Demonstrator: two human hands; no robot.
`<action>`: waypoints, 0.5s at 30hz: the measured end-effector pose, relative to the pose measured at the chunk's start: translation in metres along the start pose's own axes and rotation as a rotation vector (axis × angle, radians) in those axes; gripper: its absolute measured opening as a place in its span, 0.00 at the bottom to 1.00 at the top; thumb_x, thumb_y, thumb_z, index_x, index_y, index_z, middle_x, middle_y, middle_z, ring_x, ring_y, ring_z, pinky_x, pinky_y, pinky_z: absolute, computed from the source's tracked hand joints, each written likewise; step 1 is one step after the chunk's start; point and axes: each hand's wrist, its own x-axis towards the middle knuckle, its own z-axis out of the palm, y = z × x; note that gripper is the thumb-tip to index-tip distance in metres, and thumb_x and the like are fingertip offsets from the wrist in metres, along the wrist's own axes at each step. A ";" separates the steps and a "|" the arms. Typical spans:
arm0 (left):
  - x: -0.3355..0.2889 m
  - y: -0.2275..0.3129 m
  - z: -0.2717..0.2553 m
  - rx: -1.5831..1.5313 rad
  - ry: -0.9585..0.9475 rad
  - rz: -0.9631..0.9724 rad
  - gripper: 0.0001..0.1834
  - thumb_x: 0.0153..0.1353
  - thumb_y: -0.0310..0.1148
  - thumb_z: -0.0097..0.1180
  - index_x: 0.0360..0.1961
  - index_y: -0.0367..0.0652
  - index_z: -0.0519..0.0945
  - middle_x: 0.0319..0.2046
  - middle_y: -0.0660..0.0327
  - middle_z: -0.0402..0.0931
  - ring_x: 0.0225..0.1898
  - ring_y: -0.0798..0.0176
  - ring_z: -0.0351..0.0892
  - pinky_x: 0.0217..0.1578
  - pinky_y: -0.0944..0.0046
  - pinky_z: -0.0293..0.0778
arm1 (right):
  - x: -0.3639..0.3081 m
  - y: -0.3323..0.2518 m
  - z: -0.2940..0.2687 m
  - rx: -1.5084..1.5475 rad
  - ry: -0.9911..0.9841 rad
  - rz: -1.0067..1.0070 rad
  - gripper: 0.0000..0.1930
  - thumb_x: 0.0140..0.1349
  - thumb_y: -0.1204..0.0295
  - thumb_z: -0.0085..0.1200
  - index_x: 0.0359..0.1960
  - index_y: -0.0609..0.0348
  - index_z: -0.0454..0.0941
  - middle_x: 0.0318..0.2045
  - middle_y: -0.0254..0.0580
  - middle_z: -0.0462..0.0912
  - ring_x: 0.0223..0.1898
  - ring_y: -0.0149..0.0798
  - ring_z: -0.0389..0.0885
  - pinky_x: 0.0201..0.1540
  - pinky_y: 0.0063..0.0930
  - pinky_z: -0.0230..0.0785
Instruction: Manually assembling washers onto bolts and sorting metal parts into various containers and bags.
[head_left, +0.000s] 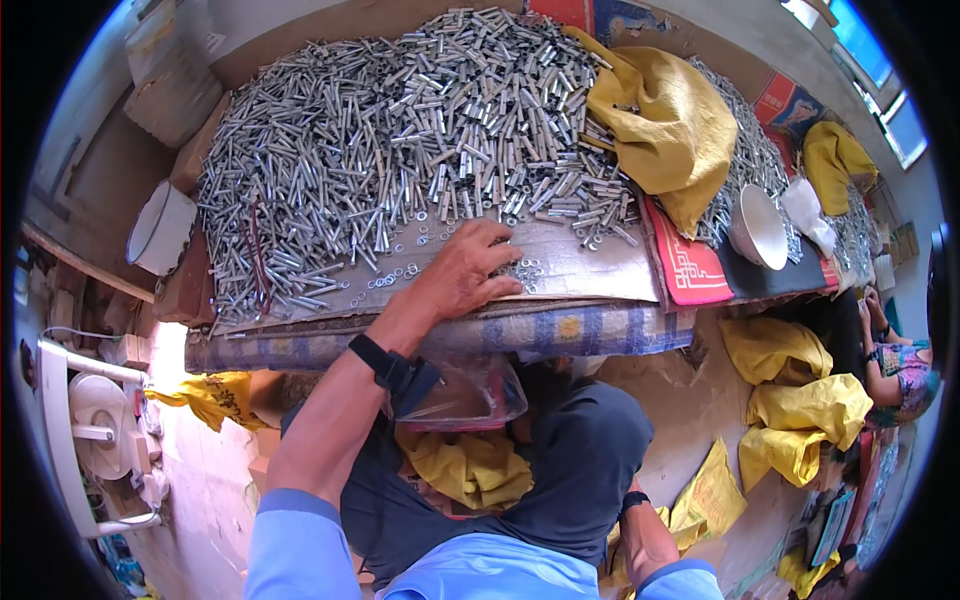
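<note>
My left hand (465,270) rests palm down near the front edge of the worktable, fingers spread apart. Small metal washers (527,268) lie in a loose group beside its fingertips, and more washers (400,274) are scattered to its left. What lies under the palm is hidden. Behind the hand rises a large heap of short metal tubes (510,130), with long thin metal rods (310,150) heaped on the left. My right forearm (648,540) hangs down beside my right knee. Only the banded wrist shows there; the knee hides the fingers of my right hand.
A yellow sack (670,125) lies across the heap's right side. A white bowl (758,228) sits right of the red cloth (690,265); a white basin (162,228) stands at far left. Yellow sacks (805,410) lie on the floor at right, near another person (897,370).
</note>
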 end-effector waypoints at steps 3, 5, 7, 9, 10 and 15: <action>0.000 -0.015 -0.004 -0.022 -0.021 0.049 0.18 0.55 0.34 0.67 0.46 0.40 0.81 0.50 0.50 0.75 0.55 0.47 0.72 0.58 0.52 0.67 | -0.004 0.003 0.000 0.044 -0.001 0.018 0.22 0.60 0.65 0.61 0.52 0.66 0.78 0.45 0.48 0.84 0.40 0.45 0.84 0.38 0.40 0.78; -0.006 -0.025 -0.010 -0.020 0.007 0.041 0.13 0.54 0.33 0.65 0.39 0.39 0.80 0.46 0.51 0.75 0.49 0.47 0.73 0.52 0.52 0.70 | -0.011 0.008 -0.001 0.078 0.007 0.033 0.22 0.60 0.65 0.61 0.52 0.66 0.78 0.45 0.48 0.84 0.40 0.45 0.84 0.38 0.40 0.78; -0.013 -0.029 -0.018 -0.005 0.037 0.065 0.11 0.55 0.31 0.64 0.37 0.38 0.78 0.44 0.51 0.75 0.49 0.47 0.74 0.51 0.52 0.71 | -0.018 0.014 -0.001 0.114 0.017 0.051 0.22 0.60 0.65 0.61 0.52 0.66 0.78 0.45 0.48 0.84 0.40 0.45 0.84 0.38 0.39 0.78; -0.017 -0.033 -0.026 0.128 0.053 0.033 0.12 0.55 0.31 0.64 0.37 0.37 0.78 0.44 0.50 0.75 0.47 0.46 0.74 0.49 0.52 0.72 | -0.023 0.019 -0.003 0.149 0.023 0.065 0.22 0.60 0.65 0.61 0.52 0.66 0.78 0.45 0.47 0.85 0.40 0.45 0.84 0.38 0.39 0.78; -0.017 -0.032 -0.029 0.166 0.067 0.047 0.11 0.55 0.32 0.63 0.34 0.37 0.76 0.41 0.50 0.75 0.45 0.46 0.76 0.44 0.52 0.74 | -0.025 0.021 -0.004 0.165 0.026 0.071 0.22 0.60 0.65 0.61 0.52 0.66 0.78 0.45 0.47 0.85 0.40 0.45 0.84 0.38 0.39 0.78; -0.017 -0.023 -0.027 0.398 0.028 -0.132 0.11 0.56 0.34 0.62 0.29 0.40 0.73 0.34 0.51 0.76 0.37 0.45 0.79 0.35 0.49 0.74 | -0.037 0.030 -0.013 0.240 0.038 0.098 0.22 0.60 0.65 0.61 0.52 0.66 0.78 0.45 0.47 0.85 0.40 0.44 0.84 0.38 0.39 0.78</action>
